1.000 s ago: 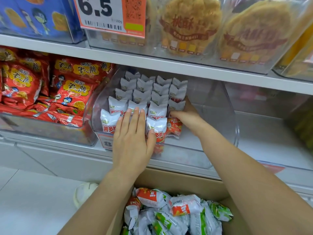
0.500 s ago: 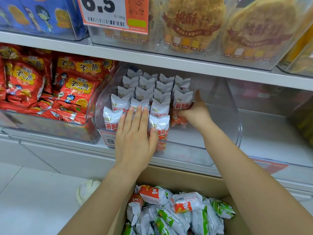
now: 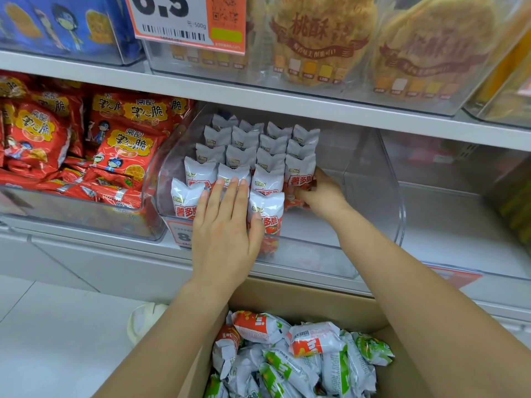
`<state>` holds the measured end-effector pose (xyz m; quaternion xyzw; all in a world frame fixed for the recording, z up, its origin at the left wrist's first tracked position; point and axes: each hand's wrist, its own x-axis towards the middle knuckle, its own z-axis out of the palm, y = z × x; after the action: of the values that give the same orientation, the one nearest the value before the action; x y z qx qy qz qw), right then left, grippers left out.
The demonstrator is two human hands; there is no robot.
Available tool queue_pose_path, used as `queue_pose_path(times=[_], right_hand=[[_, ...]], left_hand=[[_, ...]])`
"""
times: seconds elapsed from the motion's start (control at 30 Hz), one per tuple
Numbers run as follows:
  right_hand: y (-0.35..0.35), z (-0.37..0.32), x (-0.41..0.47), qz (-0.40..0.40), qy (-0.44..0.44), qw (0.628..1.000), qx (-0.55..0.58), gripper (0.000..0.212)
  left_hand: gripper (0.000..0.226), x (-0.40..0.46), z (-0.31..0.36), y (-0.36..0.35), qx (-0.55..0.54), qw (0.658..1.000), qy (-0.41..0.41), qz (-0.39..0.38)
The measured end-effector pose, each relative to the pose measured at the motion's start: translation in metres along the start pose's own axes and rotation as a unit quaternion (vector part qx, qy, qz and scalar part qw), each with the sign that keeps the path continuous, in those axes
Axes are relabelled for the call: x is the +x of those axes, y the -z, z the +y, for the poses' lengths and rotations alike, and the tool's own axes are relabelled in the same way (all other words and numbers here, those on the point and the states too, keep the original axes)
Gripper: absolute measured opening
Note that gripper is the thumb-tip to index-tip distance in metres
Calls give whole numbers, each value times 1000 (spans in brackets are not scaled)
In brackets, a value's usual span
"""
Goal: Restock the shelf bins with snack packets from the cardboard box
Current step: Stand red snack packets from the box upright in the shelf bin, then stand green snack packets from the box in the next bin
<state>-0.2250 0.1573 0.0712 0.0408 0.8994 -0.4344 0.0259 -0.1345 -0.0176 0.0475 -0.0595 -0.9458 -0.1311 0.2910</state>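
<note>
A: Where's the left hand (image 3: 222, 228)?
B: Flat, fingers straight, pressing the upright snack packets (image 3: 244, 156) in the clear bin (image 3: 398, 196).
A: The right hand (image 3: 323, 195)?
B: Gripping a packet (image 3: 300, 175) at the rows' right end; cardboard box (image 3: 301, 300) below.

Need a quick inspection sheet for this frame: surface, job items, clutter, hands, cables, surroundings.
Surface: white shelf, bare to the right of the clear bin.
Job's things: white-and-red snack packets upright in rows filling the bin's left part; cardboard box below with loose packets.
Clutter: nothing seen.
Hands: left hand flat against the front packets; right hand holds a packet at the rows' right end.
Cables: nothing seen.
Surroundings: red snack bags in the bin to the left, cookie bags on the shelf above, price tag.
</note>
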Motion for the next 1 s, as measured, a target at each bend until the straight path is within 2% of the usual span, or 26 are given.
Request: queue_pose_path(times=[0.2,0.27,0.37,0.47,0.53,0.6,0.7,0.8,0.87,0.93,1.0], right_hand=[[0,-6,-5,-25,-31,999,31,60],[6,-8,-8,-35,-51,998,21,71],[21,-18,-30,20,-81,997,1,84],[32,-22,-79,142,-7,988,57,66],[33,-18,-122,162,52,980,106,49],[30,-4,-164,134,68,977,151,37],[12,44,-216,70,11,983,167,31],[-14,106,-256,-20,-92,989,112,28],[-28,141,-276,-82,-168,980,68,27],[-39,169,-291,-121,-206,971,15,24],[-49,191,-300,-154,-206,964,-62,29]], left_hand=[[55,0,0,2,3,1000,-5,-12],[58,-1,-1,5,7,999,-9,-35],[66,-2,-1,13,-2,998,-7,-70],[65,-13,6,32,-53,997,4,-61],[59,-32,11,49,-108,993,6,-55],[55,-60,17,65,-173,981,29,-84],[42,-113,23,74,-214,956,99,-176],[29,-165,18,58,-182,931,121,-294],[28,-196,12,39,-150,905,132,-375],[28,-222,9,21,-113,873,143,-452],[37,-244,8,5,-78,842,147,-513]])
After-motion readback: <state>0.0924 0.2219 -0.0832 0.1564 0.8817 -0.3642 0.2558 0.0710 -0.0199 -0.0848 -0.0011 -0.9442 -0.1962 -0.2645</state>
